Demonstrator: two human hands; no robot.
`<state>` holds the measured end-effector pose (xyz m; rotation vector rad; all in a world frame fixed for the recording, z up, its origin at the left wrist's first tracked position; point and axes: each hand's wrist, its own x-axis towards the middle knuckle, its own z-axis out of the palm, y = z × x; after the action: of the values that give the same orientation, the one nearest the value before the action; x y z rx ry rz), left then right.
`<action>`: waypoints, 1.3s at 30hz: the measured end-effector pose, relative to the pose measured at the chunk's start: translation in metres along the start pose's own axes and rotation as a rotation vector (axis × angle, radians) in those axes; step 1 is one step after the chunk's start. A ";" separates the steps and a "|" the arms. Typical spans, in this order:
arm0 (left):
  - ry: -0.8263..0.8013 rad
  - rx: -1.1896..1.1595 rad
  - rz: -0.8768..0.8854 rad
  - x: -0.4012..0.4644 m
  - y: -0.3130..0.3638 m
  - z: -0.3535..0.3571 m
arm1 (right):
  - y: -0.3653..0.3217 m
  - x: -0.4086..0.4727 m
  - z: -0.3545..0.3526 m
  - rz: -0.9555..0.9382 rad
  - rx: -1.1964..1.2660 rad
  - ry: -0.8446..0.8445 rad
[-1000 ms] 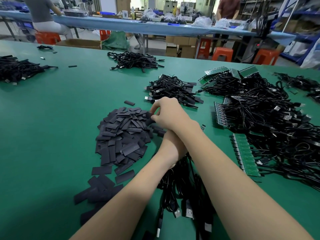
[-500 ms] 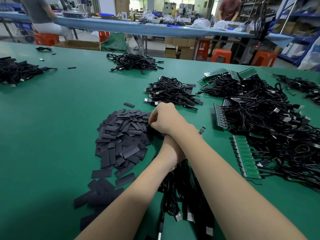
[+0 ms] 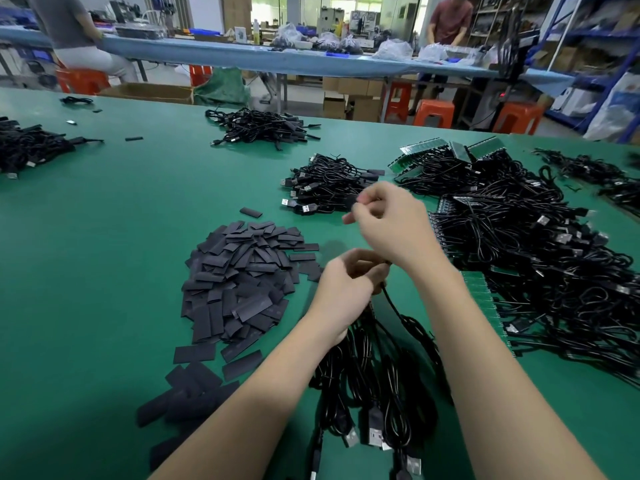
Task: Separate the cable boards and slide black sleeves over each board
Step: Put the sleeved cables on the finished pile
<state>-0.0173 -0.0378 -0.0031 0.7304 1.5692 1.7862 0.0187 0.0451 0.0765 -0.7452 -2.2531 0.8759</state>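
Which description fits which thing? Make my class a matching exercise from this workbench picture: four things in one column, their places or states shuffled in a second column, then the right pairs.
Things
1. pile of black sleeves
2. left hand
3. right hand
4. green board strip

Places or states
A. raised above the table, pinching a small black piece
B. heaped on the green table, left of both hands
C. gripping a bundle of black cables
D. lying at the edge of the big cable tangle, right of the forearms

Pairs: 1-B, 2-C, 3-A, 4-D
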 end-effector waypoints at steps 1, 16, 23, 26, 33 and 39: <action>0.003 -0.013 0.000 0.000 0.000 -0.001 | 0.009 -0.004 -0.008 0.049 0.078 0.040; -0.093 -0.188 -0.078 -0.003 0.007 -0.005 | 0.061 -0.043 -0.044 0.379 1.003 0.007; -0.178 -0.286 -0.131 -0.004 0.013 -0.011 | 0.060 -0.047 -0.039 0.327 1.110 -0.075; -0.193 -0.311 -0.145 -0.005 0.013 -0.012 | 0.059 -0.047 -0.039 0.326 1.111 -0.074; -0.233 -0.388 -0.157 -0.005 0.013 -0.013 | 0.059 -0.048 -0.040 0.310 1.110 -0.110; -0.270 -0.426 -0.180 -0.004 0.013 -0.015 | 0.063 -0.048 -0.045 0.287 1.095 -0.158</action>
<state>-0.0272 -0.0515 0.0082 0.5737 0.9993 1.7245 0.0991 0.0693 0.0417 -0.4560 -1.4074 2.0799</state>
